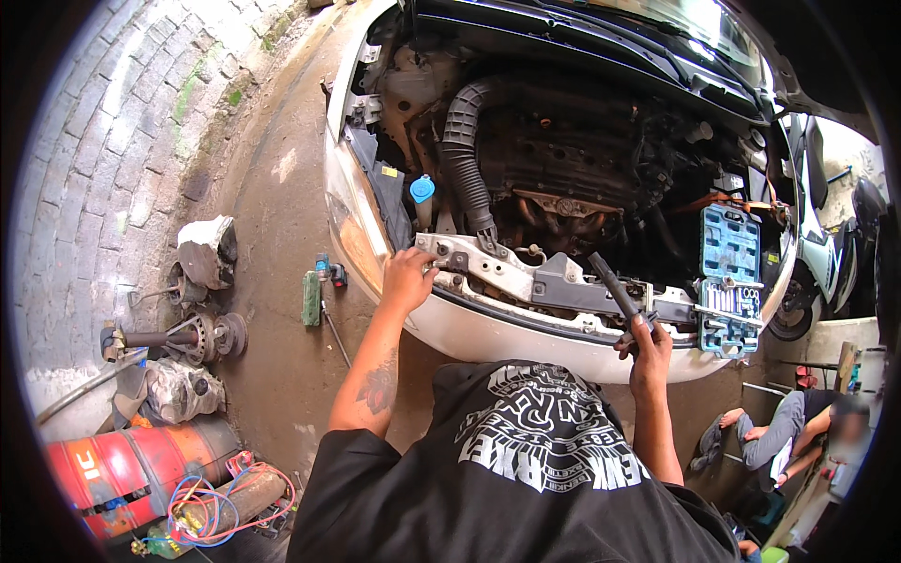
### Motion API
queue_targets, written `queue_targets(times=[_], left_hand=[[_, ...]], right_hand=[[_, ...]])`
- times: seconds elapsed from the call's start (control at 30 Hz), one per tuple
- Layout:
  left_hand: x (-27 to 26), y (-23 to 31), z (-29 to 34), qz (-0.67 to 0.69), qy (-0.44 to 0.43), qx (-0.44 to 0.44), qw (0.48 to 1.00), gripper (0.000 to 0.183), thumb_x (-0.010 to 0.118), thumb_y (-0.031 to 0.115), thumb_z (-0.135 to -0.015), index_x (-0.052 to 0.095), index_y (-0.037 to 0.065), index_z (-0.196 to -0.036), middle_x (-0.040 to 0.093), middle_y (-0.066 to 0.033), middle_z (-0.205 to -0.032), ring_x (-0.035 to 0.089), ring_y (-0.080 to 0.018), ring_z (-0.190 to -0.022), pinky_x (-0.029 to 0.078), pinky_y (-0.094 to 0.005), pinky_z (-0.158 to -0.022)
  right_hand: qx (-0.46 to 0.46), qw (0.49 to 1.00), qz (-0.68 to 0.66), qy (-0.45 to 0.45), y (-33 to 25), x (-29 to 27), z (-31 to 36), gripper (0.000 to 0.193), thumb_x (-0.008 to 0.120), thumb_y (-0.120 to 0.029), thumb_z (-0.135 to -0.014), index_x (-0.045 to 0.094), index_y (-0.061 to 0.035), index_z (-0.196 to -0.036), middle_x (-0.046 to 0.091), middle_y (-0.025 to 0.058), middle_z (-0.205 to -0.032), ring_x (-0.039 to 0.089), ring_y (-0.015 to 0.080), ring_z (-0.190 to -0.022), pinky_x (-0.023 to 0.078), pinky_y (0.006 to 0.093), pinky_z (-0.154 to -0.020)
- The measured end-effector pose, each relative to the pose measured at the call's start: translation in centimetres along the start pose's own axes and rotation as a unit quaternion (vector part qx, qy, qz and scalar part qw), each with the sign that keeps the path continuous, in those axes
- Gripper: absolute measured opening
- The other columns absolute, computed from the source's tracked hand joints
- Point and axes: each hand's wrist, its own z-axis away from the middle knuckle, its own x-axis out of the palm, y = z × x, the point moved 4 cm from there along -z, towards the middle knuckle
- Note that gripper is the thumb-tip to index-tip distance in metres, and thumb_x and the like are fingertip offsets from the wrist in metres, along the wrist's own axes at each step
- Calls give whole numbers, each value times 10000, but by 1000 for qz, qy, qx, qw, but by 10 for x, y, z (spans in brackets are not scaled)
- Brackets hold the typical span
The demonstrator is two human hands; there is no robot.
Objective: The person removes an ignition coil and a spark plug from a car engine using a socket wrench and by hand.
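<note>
My right hand (pixel 648 349) is closed around a long dark tube-shaped part (pixel 615 287), held tilted above the front edge of the engine bay. Its upper end points away from me and to the left. At the left end of the pale front crossmember (pixel 511 272), my left hand (pixel 409 280) has its fingers pinched together beside a bracket. Whatever is between those fingertips is too small to make out. Beyond both hands lies the dark engine (pixel 572 150), with a ribbed black air hose (pixel 460 141) curving down to the crossmember. A blue reservoir cap (pixel 422 188) sits near the left hand.
An open blue socket case (pixel 730 239) rests on the car's front right. On the floor at left are a green box (pixel 312 298), axle parts (pixel 192 338), a red drum (pixel 141 469) and a gas cylinder with hoses (pixel 239 497). A person (pixel 798 436) sits at right.
</note>
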Motion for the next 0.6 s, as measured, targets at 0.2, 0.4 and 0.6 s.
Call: queue_targets(times=[0.2,0.4,0.6], left_hand=[[7,0,-8,-112,-54,33,992,238,760,205,-845,773,202,-1082,657,-40,-1015,600,-284,-1059,411,-568,-933],[17,-8,-6,-124,-61,55,989,269,768,190,-824,768,192,-1093,645,-48,-1018,587,-296,-1054,425,-492,-884],[12,-4,-7,-117,-28,75,990,265,780,171,-796,766,166,-1061,638,-43,-995,582,-281,-1023,421,-446,-858]], right_hand=[[-52,998,41,9,15,-1,-19,304,695,-251,-998,644,47,-1024,636,36,-765,620,112,-681,475,255,-612],[-179,945,273,-2,-46,28,-88,370,763,-275,-940,650,8,-1151,686,96,-821,610,132,-743,497,299,-698],[-251,907,338,14,-77,76,-193,417,794,-323,-882,671,-62,-1184,736,172,-933,724,298,-867,544,367,-789]])
